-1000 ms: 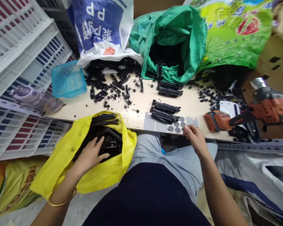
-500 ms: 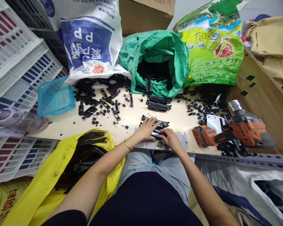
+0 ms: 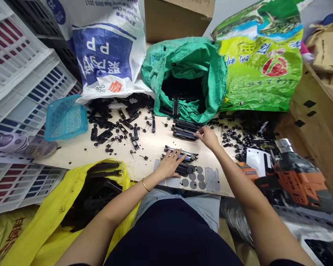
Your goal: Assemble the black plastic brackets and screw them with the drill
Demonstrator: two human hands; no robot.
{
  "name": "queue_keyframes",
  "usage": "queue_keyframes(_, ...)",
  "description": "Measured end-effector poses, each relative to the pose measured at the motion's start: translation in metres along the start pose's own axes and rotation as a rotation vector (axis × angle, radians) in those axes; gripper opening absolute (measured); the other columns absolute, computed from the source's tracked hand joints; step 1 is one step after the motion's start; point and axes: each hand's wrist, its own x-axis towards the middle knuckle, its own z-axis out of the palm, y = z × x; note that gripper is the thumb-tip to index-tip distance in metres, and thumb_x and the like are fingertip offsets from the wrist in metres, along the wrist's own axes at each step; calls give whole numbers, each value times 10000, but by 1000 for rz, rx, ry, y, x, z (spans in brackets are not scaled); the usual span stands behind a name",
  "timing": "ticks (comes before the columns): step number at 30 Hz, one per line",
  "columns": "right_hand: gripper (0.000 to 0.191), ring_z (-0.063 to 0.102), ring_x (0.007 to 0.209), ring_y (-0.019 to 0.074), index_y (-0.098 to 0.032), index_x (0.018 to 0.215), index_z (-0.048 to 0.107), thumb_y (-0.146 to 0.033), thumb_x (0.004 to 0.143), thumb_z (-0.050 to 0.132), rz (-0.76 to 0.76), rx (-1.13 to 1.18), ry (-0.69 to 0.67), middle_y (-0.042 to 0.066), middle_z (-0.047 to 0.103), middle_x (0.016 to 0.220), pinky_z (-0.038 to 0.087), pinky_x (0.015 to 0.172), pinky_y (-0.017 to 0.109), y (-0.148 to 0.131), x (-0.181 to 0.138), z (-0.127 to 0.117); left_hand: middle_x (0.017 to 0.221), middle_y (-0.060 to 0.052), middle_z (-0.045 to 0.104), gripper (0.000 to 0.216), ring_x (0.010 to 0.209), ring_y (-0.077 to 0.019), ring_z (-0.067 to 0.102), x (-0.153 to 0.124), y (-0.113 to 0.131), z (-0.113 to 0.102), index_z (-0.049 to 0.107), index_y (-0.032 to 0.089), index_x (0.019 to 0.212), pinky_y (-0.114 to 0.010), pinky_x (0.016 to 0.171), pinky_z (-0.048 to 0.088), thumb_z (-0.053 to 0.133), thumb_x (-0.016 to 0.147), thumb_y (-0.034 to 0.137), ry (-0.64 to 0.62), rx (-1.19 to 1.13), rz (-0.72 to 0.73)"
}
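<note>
My left hand (image 3: 168, 164) lies with its fingers spread over a black plastic bar (image 3: 189, 156) near the front of the table. A second dark bar (image 3: 185, 169) lies just nearer to me, partly under that hand. Farther back, my right hand (image 3: 209, 137) has its fingertips pinched at the right end of a long black bar (image 3: 183, 135). This bar lies along the front of a small group of similar bars (image 3: 186, 125) before the green sack. A grey metal plate with round discs (image 3: 193, 180) sits at the table's front edge.
Behind the bars an open green sack (image 3: 152, 70) holds black parts. Loose black parts (image 3: 122, 125) and pins lie to the left, beside a blue basket (image 3: 66, 118). An orange cordless power tool (image 3: 299, 181) lies at right. A yellow bag (image 3: 44, 218) stands at front left.
My right hand has left the bars by my left hand and moved away from me to the bars before the green sack. My left hand stays on the nearer bars.
</note>
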Motion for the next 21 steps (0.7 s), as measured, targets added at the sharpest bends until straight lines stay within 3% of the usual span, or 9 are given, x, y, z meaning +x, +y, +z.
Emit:
queue_keyframes(3,157,599,862,244,-122,937,637,-161,818,542,-4,-114,-152,154,669,944,392,692,309,-13,18,3,1539,-171,186,1010,1388,-342,220,-1,1,1,188,186,1480,-487,1104,202,702,692,554,-5,-10,-7)
queue_keyframes(8,282,582,946,294,-50,1080,585,-87,858,414,72,-186,-100,246,620,1024,389,720,339,-33,3,17,1534,-193,182,1024,1387,-373,206,2,-6,-12,195,173,1477,-509,1099,184,687,679,585,-90,-123,16)
queue_keyframes(11,287,546,988,305,-66,1088,561,-90,880,366,49,-203,-55,239,590,1060,392,742,352,-33,-7,20,1455,-152,365,792,1310,-314,363,28,-21,-33,284,222,1442,-458,1062,269,551,796,591,-116,-267,40)
queue_keyframes(14,243,524,983,288,-105,1056,560,-135,892,383,-71,-177,-56,197,580,1052,396,768,350,-24,-15,22,1389,-160,430,582,1270,-267,396,71,-39,-47,350,127,1394,-382,1054,277,512,885,356,118,-205,-50)
queue_keyframes(17,229,515,975,277,-119,1074,543,-206,902,419,-130,-175,-82,178,578,1043,402,738,330,-14,-22,23,1255,-185,523,490,1178,-292,462,103,-47,-46,455,81,1299,-394,997,325,563,857,264,31,-118,-88)
queue_keyframes(21,282,519,967,289,-116,1120,513,-200,944,309,-130,-264,-107,192,588,1041,384,653,317,-14,-24,28,1194,-178,533,443,1105,-302,497,110,-42,-34,519,70,1194,-385,937,381,604,842,326,-9,-92,-104)
